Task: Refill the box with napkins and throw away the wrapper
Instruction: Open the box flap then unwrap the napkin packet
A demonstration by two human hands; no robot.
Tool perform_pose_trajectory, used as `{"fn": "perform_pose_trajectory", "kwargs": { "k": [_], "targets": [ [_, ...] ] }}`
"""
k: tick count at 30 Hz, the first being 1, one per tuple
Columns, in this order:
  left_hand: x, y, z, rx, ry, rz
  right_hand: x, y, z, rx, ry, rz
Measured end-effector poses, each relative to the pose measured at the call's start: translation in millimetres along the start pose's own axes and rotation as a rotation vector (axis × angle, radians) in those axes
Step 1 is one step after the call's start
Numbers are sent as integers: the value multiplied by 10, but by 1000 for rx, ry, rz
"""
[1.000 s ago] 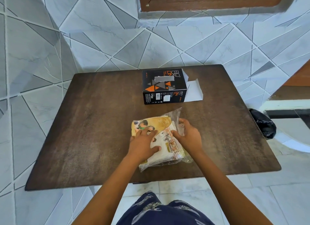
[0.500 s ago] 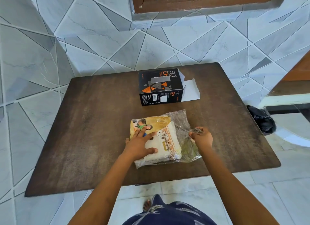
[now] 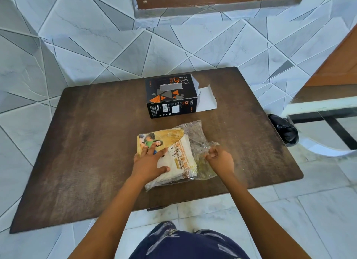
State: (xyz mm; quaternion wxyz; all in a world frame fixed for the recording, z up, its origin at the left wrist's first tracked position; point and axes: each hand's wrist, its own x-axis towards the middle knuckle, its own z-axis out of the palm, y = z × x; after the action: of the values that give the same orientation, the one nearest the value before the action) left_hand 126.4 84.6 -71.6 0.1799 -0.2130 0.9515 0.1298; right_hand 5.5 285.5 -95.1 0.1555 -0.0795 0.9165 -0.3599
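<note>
Left hand (image 3: 149, 162) flat and spread on the napkin pack (image 3: 170, 158), pinning it to the table (image 3: 87, 142); right hand (image 3: 220, 160) clenched on the loose clear end of the wrapper (image 3: 201, 142), which is drawn out to the pack's right. Napkins look still inside, bunched toward the left of the plastic. Box (image 3: 172, 96) sits beyond the pack, near but not touching, end flap (image 3: 205, 100) open to the right. Black bag (image 3: 284, 129) on the floor off the table's right edge, probably the bin for the wrapper. Step in hand, as I read it: opening or stripping the wrapper. Doing it well: keep the left palm's weight over the stack so the napkins stay squared, pull the film sideways and low rather than up, grip near the seam so it tears cleanly instead of stretching. Can't tell whether the film is torn open yet. Slide the stack out as one block, then feed it through the open end.
</note>
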Motion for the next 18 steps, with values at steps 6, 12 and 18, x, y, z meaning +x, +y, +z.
{"fn": "perform_pose_trajectory", "kwargs": {
  "k": [6,12,18],
  "targets": [
    [13,3,46,5,-8,-6,18,37,-83,136,24,104],
    [2,6,52,-3,-10,-6,37,5,-137,343,-63,182],
    [7,14,41,-1,-18,-8,71,-106,-158,376,-168,131]
  ]
}}
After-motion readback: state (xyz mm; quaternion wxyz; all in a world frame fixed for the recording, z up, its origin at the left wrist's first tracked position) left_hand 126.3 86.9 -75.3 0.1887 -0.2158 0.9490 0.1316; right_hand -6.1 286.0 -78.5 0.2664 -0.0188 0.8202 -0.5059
